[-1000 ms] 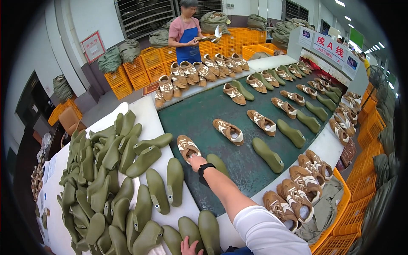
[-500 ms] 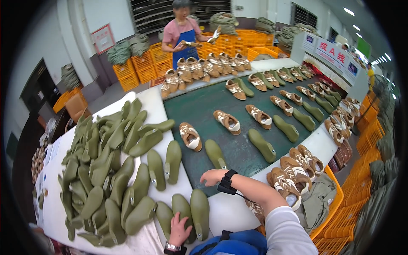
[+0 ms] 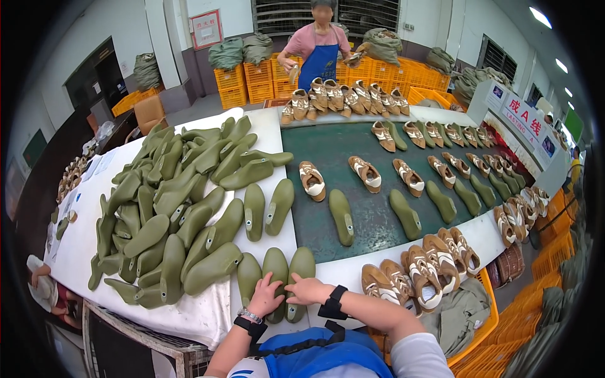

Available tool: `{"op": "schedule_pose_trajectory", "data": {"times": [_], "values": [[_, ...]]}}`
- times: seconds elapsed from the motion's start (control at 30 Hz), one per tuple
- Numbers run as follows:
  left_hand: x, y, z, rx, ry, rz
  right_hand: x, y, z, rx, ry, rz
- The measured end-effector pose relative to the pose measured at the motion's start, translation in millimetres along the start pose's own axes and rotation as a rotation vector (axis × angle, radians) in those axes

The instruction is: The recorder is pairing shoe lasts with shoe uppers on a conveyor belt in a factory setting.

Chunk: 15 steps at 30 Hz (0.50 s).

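Three green shoe lasts stand side by side at the near edge of the white table: a left one (image 3: 248, 274), a middle one (image 3: 275, 263) and a right one (image 3: 303, 262). My left hand (image 3: 265, 297) lies over the middle last with its fingers stretched out. Across the lower part of the right last reaches my right hand (image 3: 310, 291), its fingers pointing left and loosely apart. The two hands nearly meet, and neither has lifted a last. Beyond them, two more lasts lie on the white surface, including an upright one (image 3: 254, 213).
A big heap of green lasts (image 3: 157, 208) covers the left table. Brown-and-white shoes (image 3: 411, 176) and lasts stand in rows on the green belt (image 3: 372, 230). More shoes (image 3: 426, 271) line the right edge by an orange crate (image 3: 488, 302). A co-worker (image 3: 320, 50) holds shoes opposite.
My right hand has moved back from the belt's edge to the right last beside my left hand. The view has shifted. The co-worker's hands have moved.
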<state>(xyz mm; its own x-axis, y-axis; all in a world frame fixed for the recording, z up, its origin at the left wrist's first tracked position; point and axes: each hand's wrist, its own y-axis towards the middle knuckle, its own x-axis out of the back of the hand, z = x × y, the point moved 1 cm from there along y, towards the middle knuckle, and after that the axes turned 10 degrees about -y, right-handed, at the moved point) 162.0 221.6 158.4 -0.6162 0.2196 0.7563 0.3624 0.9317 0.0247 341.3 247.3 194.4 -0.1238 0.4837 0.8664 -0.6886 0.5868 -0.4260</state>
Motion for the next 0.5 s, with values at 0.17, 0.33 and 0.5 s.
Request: {"op": "schedule_pose_trajectory", "data": {"times": [0.17,0.33,0.5], "values": [[-1,-3,4,0.032,-0.010,0.000,-24,3,9,-0.084,0.128,-0.201],[20,-17,-22,0.125,0.278,-0.035,-27,0,10,-0.047,0.187,-0.236],[33,-34,-7,0.242,0.136,-0.009,-20,-1,10,-0.037,0.214,-0.187]]}}
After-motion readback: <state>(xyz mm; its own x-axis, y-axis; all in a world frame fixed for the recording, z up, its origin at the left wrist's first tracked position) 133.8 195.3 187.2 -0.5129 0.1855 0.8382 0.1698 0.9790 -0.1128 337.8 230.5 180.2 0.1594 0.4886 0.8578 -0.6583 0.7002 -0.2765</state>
